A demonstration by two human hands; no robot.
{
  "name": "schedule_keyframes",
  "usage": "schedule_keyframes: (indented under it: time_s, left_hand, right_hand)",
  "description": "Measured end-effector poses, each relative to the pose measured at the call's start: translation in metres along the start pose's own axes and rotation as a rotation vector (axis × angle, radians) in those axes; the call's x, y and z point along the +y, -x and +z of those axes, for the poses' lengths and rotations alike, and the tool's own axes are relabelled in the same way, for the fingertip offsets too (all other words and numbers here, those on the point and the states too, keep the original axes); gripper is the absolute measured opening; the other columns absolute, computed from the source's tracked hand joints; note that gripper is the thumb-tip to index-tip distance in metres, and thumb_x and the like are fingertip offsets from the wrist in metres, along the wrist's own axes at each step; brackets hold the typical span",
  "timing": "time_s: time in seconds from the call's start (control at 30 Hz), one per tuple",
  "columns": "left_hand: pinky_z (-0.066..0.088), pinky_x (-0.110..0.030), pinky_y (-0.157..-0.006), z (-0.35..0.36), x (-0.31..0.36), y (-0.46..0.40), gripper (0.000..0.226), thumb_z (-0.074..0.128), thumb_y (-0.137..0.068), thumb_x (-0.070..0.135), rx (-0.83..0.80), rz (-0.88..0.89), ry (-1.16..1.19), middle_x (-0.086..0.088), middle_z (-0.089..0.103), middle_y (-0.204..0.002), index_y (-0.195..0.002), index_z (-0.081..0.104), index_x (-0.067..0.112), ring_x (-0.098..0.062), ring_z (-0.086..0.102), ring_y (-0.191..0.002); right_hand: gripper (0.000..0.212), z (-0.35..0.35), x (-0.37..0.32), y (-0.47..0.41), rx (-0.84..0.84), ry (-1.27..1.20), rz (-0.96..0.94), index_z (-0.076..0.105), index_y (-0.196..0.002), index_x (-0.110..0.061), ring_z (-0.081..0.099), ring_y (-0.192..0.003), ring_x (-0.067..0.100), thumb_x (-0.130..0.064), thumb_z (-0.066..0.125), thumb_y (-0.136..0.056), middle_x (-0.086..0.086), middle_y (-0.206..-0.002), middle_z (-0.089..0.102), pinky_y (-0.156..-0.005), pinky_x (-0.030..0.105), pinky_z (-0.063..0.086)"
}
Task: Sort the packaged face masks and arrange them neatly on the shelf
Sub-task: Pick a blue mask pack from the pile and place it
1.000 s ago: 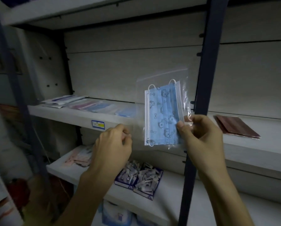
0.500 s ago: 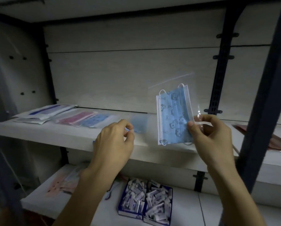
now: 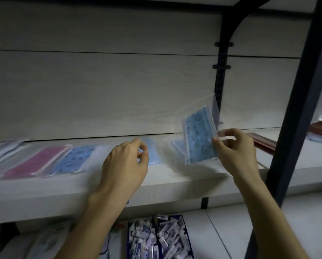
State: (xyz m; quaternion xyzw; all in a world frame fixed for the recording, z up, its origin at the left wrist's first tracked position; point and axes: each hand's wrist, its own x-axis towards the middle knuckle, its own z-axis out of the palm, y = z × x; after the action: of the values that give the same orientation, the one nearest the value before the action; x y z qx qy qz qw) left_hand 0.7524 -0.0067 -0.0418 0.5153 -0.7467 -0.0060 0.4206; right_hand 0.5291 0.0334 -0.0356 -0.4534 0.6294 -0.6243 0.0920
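Dim white shelf, masks laid flat along it. Printed blue mask in clear bag, tilted above bare board, pinched by right hand. Left hand curled, holding nothing, above front edge.

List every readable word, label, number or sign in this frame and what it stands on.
None can be read.
Held blue mask pack, in the right hand: cartoon figures only, no words.
Blue box of small packets: markings too blurred and small.
Mask packs on the shelf: motion-blurred, no text legible.
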Motion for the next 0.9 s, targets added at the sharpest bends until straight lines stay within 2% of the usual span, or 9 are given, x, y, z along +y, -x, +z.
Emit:
schedule_keyframes:
  time_s: [0.1,0.23,0.37,0.6,0.77,0.9]
  left_hand:
    - [0.047,-0.029,-0.069,0.005,0.000,-0.007,0.010,0.054,-0.093,0.024,-0.030,0.033,0.032,0.006,0.066,-0.091,-0.097,0.064,0.023,-0.015,0.059,-0.084]
    - [0.049,-0.032,-0.072,0.013,0.000,-0.016,0.011,0.054,-0.093,0.025,-0.051,0.044,0.067,0.006,0.065,-0.090,-0.097,0.064,0.024,-0.016,0.059,-0.086]
    - [0.048,-0.031,-0.072,0.019,-0.003,-0.023,0.011,0.054,-0.093,0.027,-0.051,0.036,0.076,0.007,0.065,-0.090,-0.096,0.064,0.024,-0.017,0.059,-0.087]
    - [0.043,-0.027,-0.067,0.025,-0.011,-0.028,0.008,0.055,-0.092,0.025,-0.011,0.024,0.059,0.007,0.066,-0.086,-0.092,0.063,0.024,-0.016,0.058,-0.081]
    - [0.050,-0.031,-0.070,0.023,-0.014,-0.031,0.008,0.056,-0.091,0.024,-0.006,0.025,0.061,0.007,0.066,-0.088,-0.091,0.064,0.022,-0.015,0.060,-0.083]
    - [0.051,-0.033,-0.071,0.021,-0.014,-0.029,0.008,0.056,-0.091,0.024,0.002,0.047,0.068,0.007,0.066,-0.088,-0.091,0.064,0.022,-0.015,0.060,-0.083]
  right_hand:
    - [0.015,0.006,0.000,-0.005,0.010,0.060,0.001,0.056,-0.106,-0.020,0.067,-0.083,0.013,-0.023,0.062,-0.093,0.001,-0.090,0.068,-0.066,0.033,0.059]
    - [0.022,0.016,0.003,-0.024,0.001,0.172,0.021,0.058,-0.113,-0.017,0.067,-0.082,0.014,-0.022,0.063,-0.092,0.002,-0.092,0.068,-0.071,0.039,0.060]
    - [0.021,0.032,0.009,-0.042,-0.059,0.313,0.046,0.060,-0.112,-0.018,0.066,-0.085,0.023,-0.023,0.062,-0.091,0.008,-0.100,0.068,-0.070,0.039,0.057]
    - [0.026,0.051,0.027,-0.054,-0.132,0.630,0.000,0.055,-0.118,-0.017,0.063,-0.096,0.032,-0.028,0.056,-0.094,0.011,-0.111,0.065,-0.080,0.045,0.054]
    - [0.031,0.054,0.031,-0.058,-0.037,0.961,-0.078,0.053,-0.113,-0.009,0.057,-0.101,0.034,-0.035,0.049,-0.098,0.014,-0.109,0.063,-0.081,0.041,0.046]
    - [0.036,0.054,0.022,-0.047,0.041,0.961,-0.139,0.055,-0.118,-0.009,0.055,-0.106,0.035,-0.038,0.051,-0.098,0.014,-0.113,0.062,-0.085,0.043,0.046]
